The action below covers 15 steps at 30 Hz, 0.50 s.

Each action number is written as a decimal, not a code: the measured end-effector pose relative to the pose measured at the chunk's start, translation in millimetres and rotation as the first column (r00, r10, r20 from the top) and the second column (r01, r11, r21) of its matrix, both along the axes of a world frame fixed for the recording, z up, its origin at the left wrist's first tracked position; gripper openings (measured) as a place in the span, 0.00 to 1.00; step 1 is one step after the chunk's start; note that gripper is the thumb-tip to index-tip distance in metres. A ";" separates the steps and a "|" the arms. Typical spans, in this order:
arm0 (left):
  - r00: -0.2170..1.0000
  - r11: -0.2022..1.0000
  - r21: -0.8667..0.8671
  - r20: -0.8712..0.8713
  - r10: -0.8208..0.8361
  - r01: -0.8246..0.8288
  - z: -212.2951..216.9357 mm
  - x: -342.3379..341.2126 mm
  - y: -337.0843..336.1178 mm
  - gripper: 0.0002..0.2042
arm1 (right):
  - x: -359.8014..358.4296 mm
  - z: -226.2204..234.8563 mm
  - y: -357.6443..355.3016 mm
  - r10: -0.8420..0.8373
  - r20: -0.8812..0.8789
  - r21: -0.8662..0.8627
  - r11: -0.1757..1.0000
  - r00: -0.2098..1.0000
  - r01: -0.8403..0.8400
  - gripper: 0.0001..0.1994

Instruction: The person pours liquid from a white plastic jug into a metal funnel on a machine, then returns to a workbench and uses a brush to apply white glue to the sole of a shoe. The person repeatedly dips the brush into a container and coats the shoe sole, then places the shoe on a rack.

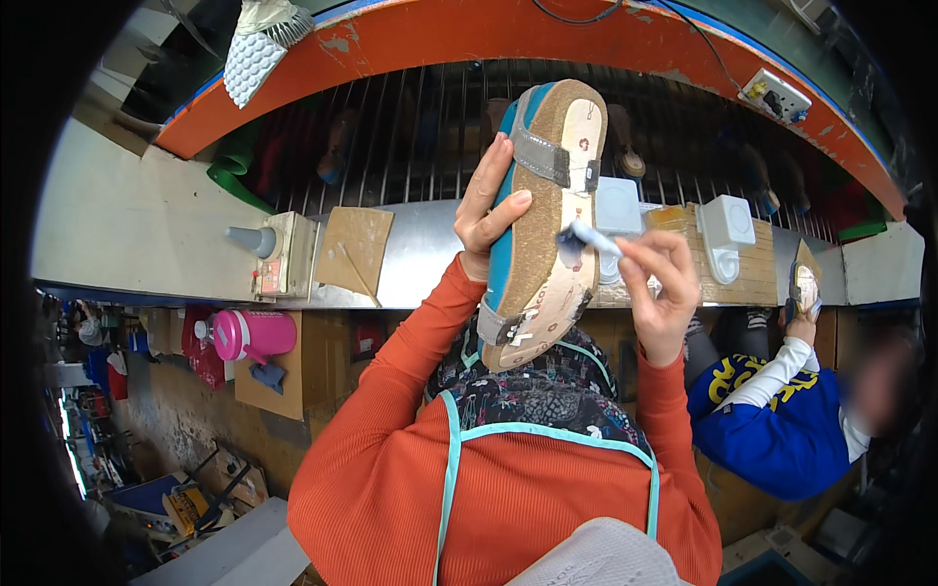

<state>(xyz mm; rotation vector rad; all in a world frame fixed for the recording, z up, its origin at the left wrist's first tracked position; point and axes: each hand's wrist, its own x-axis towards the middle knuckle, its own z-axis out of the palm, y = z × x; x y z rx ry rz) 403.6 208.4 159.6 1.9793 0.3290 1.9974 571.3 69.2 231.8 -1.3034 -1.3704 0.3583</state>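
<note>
A grey metal workbench point(420, 254) runs across a workshop, with an orange-rimmed rack of dark bars behind it. Above the bench, the left hand point(489, 210) is raised and wraps the teal edge of a cork-soled sandal point(542, 225), sole toward the camera. Just right of the sandal, the right hand point(664, 283) pinches a small brush point(586, 234), its tip touching the sole. Below the bench at left stands a pink jug point(249, 335).
</note>
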 end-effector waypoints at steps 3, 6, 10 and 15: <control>1.000 1.000 -0.019 -0.019 -0.020 0.020 -0.1 -1.0 -3.3 0.22 | 2.4 2.6 14.9 -0.104 0.188 0.122 0.989 0.977 0.082 0.11; 0.999 0.999 -0.029 -0.031 -0.023 0.023 0.1 -2.9 -4.5 0.21 | 2.8 7.2 20.2 -0.154 0.220 0.113 0.985 0.963 0.132 0.12; 0.999 1.000 -0.001 -0.047 -0.004 0.004 3.5 -6.2 -2.5 0.22 | 3.2 11.3 26.8 -0.326 0.435 0.300 0.931 0.839 0.206 0.12; 0.997 0.997 0.044 -0.044 0.061 -0.059 9.3 -8.6 2.3 0.23 | 4.7 12.2 34.9 -0.233 0.402 0.322 0.941 0.886 0.101 0.12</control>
